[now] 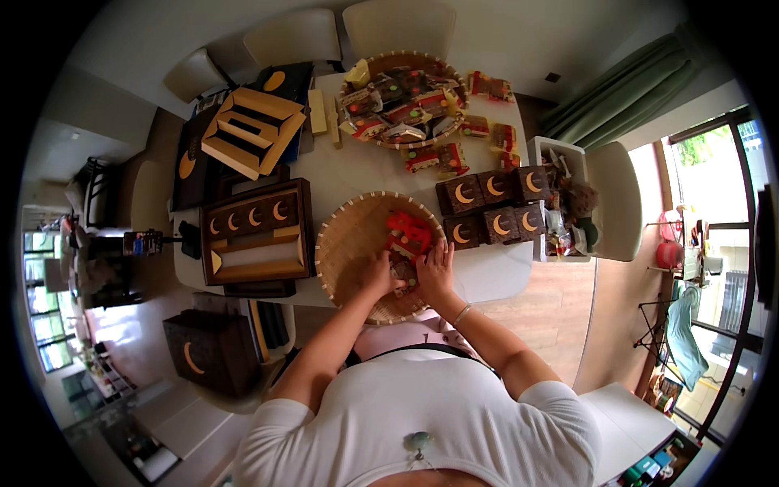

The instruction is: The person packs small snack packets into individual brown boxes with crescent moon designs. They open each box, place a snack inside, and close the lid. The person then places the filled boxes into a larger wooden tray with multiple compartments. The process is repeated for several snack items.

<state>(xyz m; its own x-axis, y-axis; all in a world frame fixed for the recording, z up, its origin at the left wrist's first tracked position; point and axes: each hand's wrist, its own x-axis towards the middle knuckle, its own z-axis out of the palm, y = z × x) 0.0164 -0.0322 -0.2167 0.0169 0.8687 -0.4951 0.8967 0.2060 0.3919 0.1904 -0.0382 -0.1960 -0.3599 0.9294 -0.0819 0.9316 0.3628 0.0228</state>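
In front of me a round woven bamboo basket (pixel 344 243) sits at the near edge of the table, partly over it. My left hand (pixel 378 277) reaches inside, thumb and fingers around a wrapped packet (pixel 403 277) with a dark and clear film. On the packet's other side is my right hand (pixel 437 271), its fingers stretched along the basket's right wall; whether it grips the packet is hidden. Just beyond both hands lie red wrapped packets (pixel 408 230) in the basket. Right of the basket stand several dark boxes (pixel 499 189) with gold crescent moons.
A larger basket (pixel 401 143) heaped with wrapped packets stands at the back, with loose packets (pixel 490 85) beside it. At left are a dark tray (pixel 255 231) holding crescent boxes and a gold cardboard insert (pixel 252 131). A white bin (pixel 584 164) adjoins the table's right side.
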